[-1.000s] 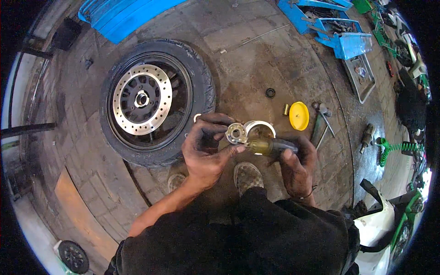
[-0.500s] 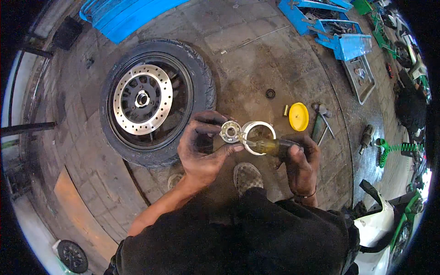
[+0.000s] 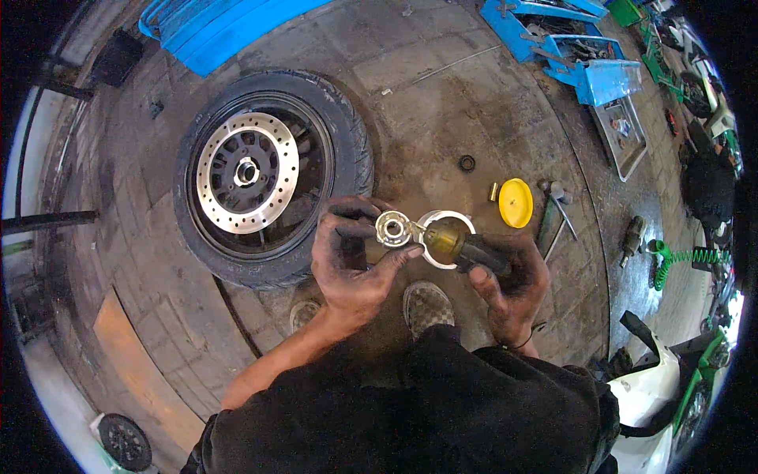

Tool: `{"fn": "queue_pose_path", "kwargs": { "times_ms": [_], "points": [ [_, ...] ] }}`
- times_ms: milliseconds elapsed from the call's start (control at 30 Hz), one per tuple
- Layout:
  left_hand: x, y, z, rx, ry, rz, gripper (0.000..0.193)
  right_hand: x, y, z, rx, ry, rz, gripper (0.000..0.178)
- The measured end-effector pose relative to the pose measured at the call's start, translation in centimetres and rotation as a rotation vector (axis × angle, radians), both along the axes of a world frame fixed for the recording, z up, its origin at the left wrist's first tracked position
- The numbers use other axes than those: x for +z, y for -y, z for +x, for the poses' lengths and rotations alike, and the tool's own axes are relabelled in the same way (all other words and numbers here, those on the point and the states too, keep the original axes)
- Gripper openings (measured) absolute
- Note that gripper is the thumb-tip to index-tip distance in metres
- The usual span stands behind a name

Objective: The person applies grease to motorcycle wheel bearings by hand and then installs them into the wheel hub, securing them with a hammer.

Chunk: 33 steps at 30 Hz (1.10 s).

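Note:
My left hand (image 3: pixel 345 265) pinches a small round metal bearing (image 3: pixel 392 228) between blackened fingertips and thumb, its ring face turned up. From the right, my right hand (image 3: pixel 513 288) grips what looks like a screwdriver (image 3: pixel 482 254), with a translucent yellow and black handle. Its narrow end points at the bearing's right edge; whether they touch I cannot tell. Below the tool, partly covered by it, is an open white-rimmed jar (image 3: pixel 467 223). A yellow lid (image 3: pixel 515 203), a small brass-coloured sleeve (image 3: pixel 493 191) and a black ring (image 3: pixel 467 163) lie on the floor beyond.
A motorcycle wheel (image 3: pixel 353 150) with a perforated brake disc (image 3: pixel 280 142) lies at left. Blue toolboxes (image 3: pixel 608 83) and a metal tray (image 3: pixel 632 162) stand far right. Near the lid lies a hammer (image 3: pixel 557 192). A green coiled hose (image 3: pixel 687 255) and white-green bodywork (image 3: pixel 636 391) are at right.
My right hand and the tool have shifted slightly left, and the handle sits at a different tilt. The bearing has moved a little left and turned in my left fingers.

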<state>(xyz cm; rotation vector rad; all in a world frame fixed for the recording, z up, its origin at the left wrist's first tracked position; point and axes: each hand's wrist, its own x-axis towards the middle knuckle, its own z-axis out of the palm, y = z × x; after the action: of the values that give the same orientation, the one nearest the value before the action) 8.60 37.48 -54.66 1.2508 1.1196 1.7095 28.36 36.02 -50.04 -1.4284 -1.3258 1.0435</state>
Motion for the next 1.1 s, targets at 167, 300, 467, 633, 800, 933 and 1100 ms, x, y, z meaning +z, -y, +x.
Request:
{"fn": "queue_pose_path", "kwargs": {
  "times_ms": [167, 300, 467, 633, 800, 933, 1100],
  "points": [
    [-0.1, -0.1, -0.3, 0.080, -0.180, 0.038, 0.042, -0.7, 0.2, 0.4, 0.061, 0.115, 0.060, 0.045],
    [-1.3, -0.1, -0.5, 0.091, -0.255, 0.111, 0.042, 0.2, -0.2, 0.6, 0.124, 0.272, 0.159, 0.044],
    [-0.9, -0.1, -0.6, 0.123, -0.288, 0.150, 0.042, 1.0, -0.6, 1.1, 0.204, 0.272, 0.249, 0.044],
    [-0.4, -0.1, -0.5, 0.126, -0.368, 0.129, 0.042, 0.8, -0.8, 1.0, 0.173, 0.343, 0.264, 0.044],
    [-0.4, -0.1, -0.9, 0.176, -0.539, 0.157, 0.044, 1.6, -0.8, 0.4, 0.246, 0.453, 0.337, 0.043],
    [-0.2, -0.5, -0.8, 0.219, -0.571, 0.194, 0.037, 1.6, -0.7, -0.1, 0.289, 0.422, 0.409, 0.044],
    [0.0, -0.6, -1.0, 0.233, -0.628, 0.174, 0.034, 1.6, -0.8, -0.4, 0.292, 0.352, 0.369, 0.046]
  ]
}}
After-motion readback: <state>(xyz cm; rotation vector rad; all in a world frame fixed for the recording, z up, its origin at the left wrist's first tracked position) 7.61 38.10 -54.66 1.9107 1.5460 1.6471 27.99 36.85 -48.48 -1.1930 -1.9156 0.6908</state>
